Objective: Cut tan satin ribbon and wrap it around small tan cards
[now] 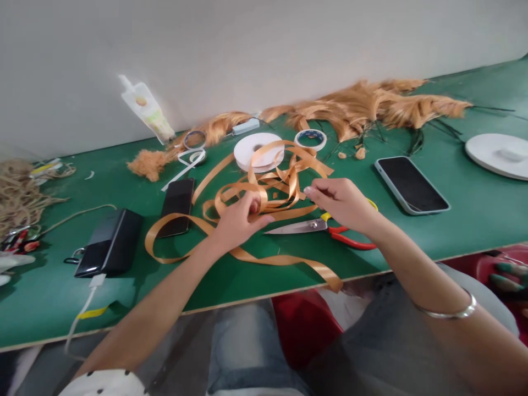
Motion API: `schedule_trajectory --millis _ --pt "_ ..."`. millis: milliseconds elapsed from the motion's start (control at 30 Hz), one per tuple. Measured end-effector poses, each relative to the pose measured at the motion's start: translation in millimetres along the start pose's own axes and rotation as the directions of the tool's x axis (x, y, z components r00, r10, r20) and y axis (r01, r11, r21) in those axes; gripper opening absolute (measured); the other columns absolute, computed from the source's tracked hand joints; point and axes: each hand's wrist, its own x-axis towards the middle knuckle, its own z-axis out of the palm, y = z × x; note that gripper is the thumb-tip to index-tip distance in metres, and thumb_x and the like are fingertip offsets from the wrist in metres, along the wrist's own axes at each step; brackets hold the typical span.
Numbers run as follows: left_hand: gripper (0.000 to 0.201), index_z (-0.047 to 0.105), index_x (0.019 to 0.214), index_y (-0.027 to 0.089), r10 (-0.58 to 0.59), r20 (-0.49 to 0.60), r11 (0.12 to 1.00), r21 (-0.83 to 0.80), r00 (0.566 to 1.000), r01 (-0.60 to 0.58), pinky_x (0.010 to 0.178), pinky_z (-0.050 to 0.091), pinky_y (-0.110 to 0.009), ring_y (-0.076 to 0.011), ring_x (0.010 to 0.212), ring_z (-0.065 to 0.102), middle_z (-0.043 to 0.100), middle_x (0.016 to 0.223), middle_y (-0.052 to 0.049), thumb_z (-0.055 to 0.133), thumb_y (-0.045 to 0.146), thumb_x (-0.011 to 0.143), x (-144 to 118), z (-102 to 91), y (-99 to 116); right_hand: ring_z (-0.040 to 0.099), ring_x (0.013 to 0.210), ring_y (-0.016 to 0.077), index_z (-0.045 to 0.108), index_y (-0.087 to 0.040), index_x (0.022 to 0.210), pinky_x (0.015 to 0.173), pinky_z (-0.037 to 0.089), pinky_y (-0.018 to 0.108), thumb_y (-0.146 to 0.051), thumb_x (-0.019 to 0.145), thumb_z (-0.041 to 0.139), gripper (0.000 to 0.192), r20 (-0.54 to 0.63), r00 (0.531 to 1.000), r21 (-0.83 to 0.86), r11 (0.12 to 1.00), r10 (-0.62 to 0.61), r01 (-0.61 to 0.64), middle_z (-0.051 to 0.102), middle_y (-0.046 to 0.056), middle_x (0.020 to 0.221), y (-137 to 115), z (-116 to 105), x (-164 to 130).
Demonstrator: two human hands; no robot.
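Observation:
Loose loops of shiny orange-gold satin ribbon (pixel 284 207) lie tangled on the green table. My left hand (pixel 239 221) is at the near left side of the tangle, fingers curled in at a ribbon loop and thumb stretched out to the right. The left fingertips are partly hidden. To the right, my right hand (pixel 344 202) pinches thumb and forefinger together at a short ribbon end. Below and partly behind that hand lie scissors (pixel 303 226) with red and yellow handles, blades pointing left. A white ribbon spool (pixel 259 152) lies flat behind the loops.
Phones lie at the left (pixel 177 206) and right (pixel 413 185). A black device (pixel 110 242) with a white cable stands near left. Tape rolls (pixel 310 139) and bundles of tan fibre (pixel 350 110) line the wall. A white disc (pixel 499 154) is far right, twine (pixel 25 192) far left.

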Motion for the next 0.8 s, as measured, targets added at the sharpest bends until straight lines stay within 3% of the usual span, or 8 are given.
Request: schedule_trajectory --millis 100,267,400,500,567,633,700,800 --pt "0.032 0.041 0.085 0.021 0.003 0.032 0.979 0.204 0.999 -0.009 0.051 0.029 -0.023 -0.0117 0.055 0.047 0.044 0.065 0.004 0.060 0.047 0.080 -1.7 1.6 2.8 0.032 0.050 0.0079 0.036 -0.019 0.056 0.050 0.026 0.024 -0.037 0.090 0.044 0.039 0.004 1.000 0.173 0.985 -0.003 0.003 0.035 -0.004 0.052 -1.0 -1.2 -1.7" --pt "0.030 0.034 0.068 0.020 0.106 -0.056 0.964 0.252 0.993 -0.088 0.050 0.026 -0.023 -0.0113 0.052 0.044 0.039 0.057 0.003 0.042 0.036 0.092 -1.1 -0.9 -0.4 0.045 0.056 0.0104 0.045 -0.019 0.060 0.056 0.035 0.025 -0.036 0.087 0.048 0.032 -0.064 0.998 0.279 0.960 -0.019 0.036 0.051 0.000 0.059 1.1 -2.6 -0.2" --pt "0.038 0.026 0.062 0.020 0.175 -0.175 0.977 0.157 0.969 -0.148 0.046 0.024 -0.024 -0.0091 0.044 0.036 0.033 0.050 0.004 0.035 0.037 0.095 -0.6 -5.8 -2.1 0.045 0.058 0.0108 0.040 -0.020 0.061 0.059 0.033 0.025 -0.023 0.075 0.061 0.026 -0.109 0.993 0.002 0.999 -0.044 0.045 0.051 -0.002 0.061 8.6 0.1 2.2" --pt "0.040 0.029 0.062 0.021 0.130 -0.264 0.990 0.089 0.956 -0.110 0.043 0.025 -0.024 -0.0089 0.040 0.036 0.033 0.047 0.005 0.032 0.044 0.095 -0.6 -8.3 -0.7 0.033 0.052 0.0095 0.031 -0.020 0.055 0.054 0.026 0.026 -0.017 0.073 0.062 0.036 -0.162 0.986 -0.250 0.968 -0.045 0.003 0.039 -0.005 0.053 13.0 3.4 2.8" --pt "0.042 0.032 0.062 0.021 0.079 -0.290 0.996 0.063 0.954 -0.064 0.043 0.027 -0.023 -0.0096 0.041 0.037 0.035 0.046 0.004 0.030 0.048 0.094 -0.7 -9.3 0.4 0.025 0.049 0.0090 0.024 -0.021 0.051 0.053 0.022 0.027 -0.020 0.076 0.062 0.046 -0.256 0.967 -0.298 0.952 -0.013 -0.066 0.028 -0.006 0.048 13.1 4.5 2.7" --pt "0.043 0.034 0.062 0.021 0.030 -0.295 0.999 0.033 0.955 -0.021 0.044 0.028 -0.024 -0.0103 0.041 0.038 0.036 0.046 0.004 0.029 0.051 0.094 -0.9 -9.7 1.0 0.025 0.047 0.0088 0.022 -0.021 0.048 0.052 0.023 0.028 -0.026 0.079 0.061 0.050 -0.338 0.939 -0.210 0.968 0.062 -0.139 0.025 -0.006 0.045 11.5 4.8 3.1" --pt "0.045 0.035 0.062 0.021 -0.012 -0.286 1.000 0.000 0.958 0.013 0.045 0.029 -0.025 -0.0108 0.042 0.038 0.037 0.046 0.004 0.028 0.053 0.093 -1.2 -9.7 1.4 0.035 0.047 0.0095 0.031 -0.021 0.047 0.053 0.029 0.028 -0.034 0.084 0.057 0.047 -0.354 0.922 0.028 0.987 0.159 -0.160 0.034 -0.004 0.045 9.6 4.7 4.4" --pt "0.046 0.034 0.062 0.022 -0.070 -0.260 0.997 -0.048 0.963 0.060 0.047 0.030 -0.025 -0.0114 0.044 0.039 0.037 0.047 0.003 0.027 0.054 0.093 -1.3 -9.3 1.8 0.055 0.057 0.0135 0.043 -0.021 0.057 0.060 0.042 0.029 -0.051 0.088 0.048 0.043 -0.261 0.924 0.531 0.841 0.278 -0.103 0.054 0.001 0.057 7.1 4.2 7.9"
